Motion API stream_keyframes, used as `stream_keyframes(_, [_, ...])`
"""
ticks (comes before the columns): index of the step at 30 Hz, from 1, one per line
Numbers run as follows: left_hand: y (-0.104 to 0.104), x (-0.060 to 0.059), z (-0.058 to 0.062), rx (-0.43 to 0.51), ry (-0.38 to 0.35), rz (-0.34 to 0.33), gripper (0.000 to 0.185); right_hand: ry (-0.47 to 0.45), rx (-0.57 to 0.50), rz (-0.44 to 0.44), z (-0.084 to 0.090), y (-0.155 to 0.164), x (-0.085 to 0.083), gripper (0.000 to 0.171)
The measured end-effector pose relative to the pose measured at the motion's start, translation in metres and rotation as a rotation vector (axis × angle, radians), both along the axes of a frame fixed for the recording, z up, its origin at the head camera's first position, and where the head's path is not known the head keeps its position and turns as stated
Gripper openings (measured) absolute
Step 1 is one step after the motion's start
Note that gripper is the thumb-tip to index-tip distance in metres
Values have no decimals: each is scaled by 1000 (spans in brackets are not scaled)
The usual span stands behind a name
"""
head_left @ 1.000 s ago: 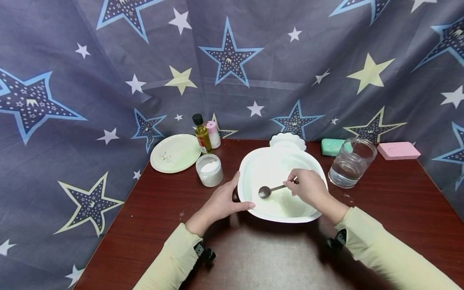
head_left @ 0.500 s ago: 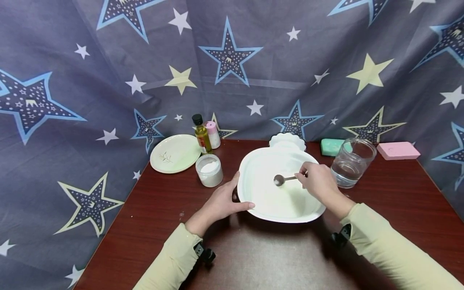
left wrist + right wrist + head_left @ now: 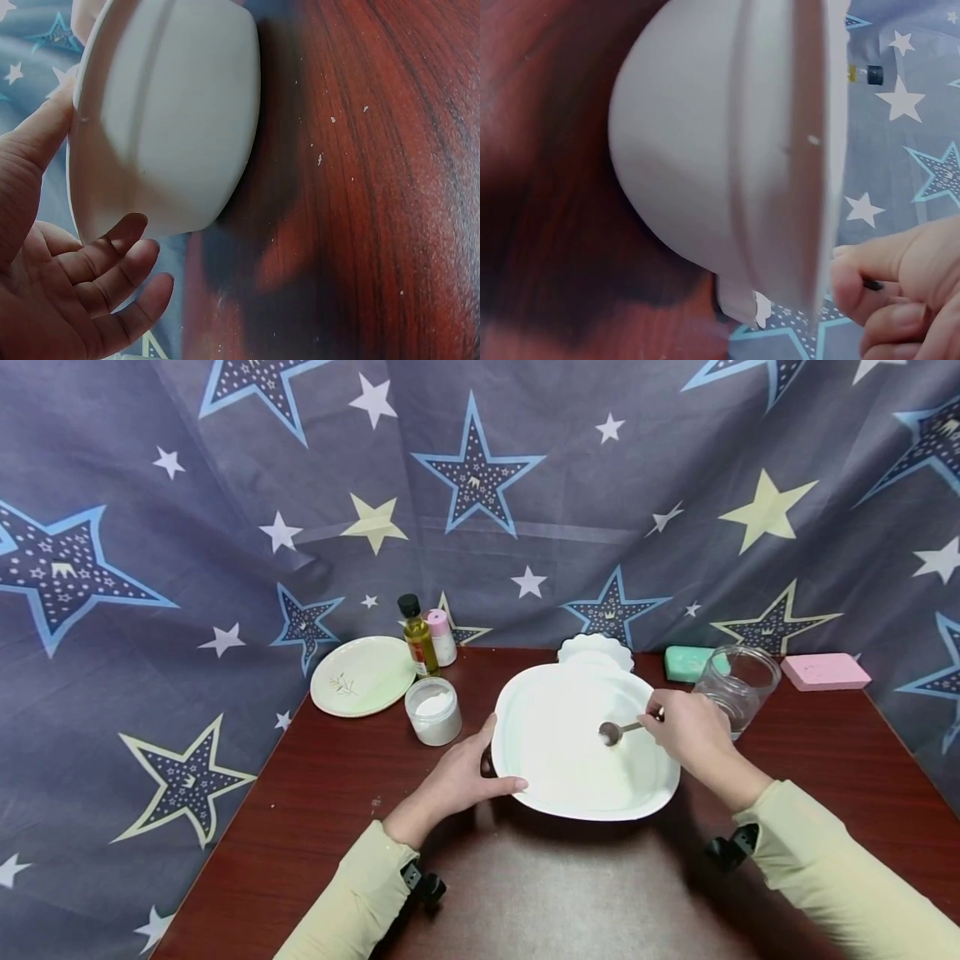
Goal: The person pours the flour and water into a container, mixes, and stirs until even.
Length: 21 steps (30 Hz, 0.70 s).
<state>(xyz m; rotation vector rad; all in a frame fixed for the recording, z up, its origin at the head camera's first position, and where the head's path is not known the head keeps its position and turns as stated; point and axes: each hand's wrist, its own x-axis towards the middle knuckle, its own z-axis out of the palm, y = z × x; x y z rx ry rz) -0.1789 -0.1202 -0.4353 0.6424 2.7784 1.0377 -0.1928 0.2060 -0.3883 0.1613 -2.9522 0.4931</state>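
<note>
Left hand [image 3: 457, 781] held white basin [image 3: 555, 743] at left rim, right hand [image 3: 692, 728] pinched spoon [image 3: 610, 733] over its right half, table [image 3: 600, 893] ran wide in front, glass [image 3: 742, 678] just behind that hand, bottle label [image 3: 418, 653] was unreadable.

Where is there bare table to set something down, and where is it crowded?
Bare: left of the left sleeve, in front of the plate; between the right sleeve and the pink block; between both sleeves, in front of the white basin, specks aside. Crowded: back left, around plate, jar and black-capped bottle; back right, by glass and green block.
</note>
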Motion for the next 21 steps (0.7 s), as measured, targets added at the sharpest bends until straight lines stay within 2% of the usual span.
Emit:
stream_keyframes(9, [0, -1, -1, -6, 0, 5, 111, -28, 29, 79, 12, 12, 5, 10])
stream_keyframes(21, [-1, 0, 0, -12, -12, 6, 111, -181, 32, 176, 24, 17, 14, 15])
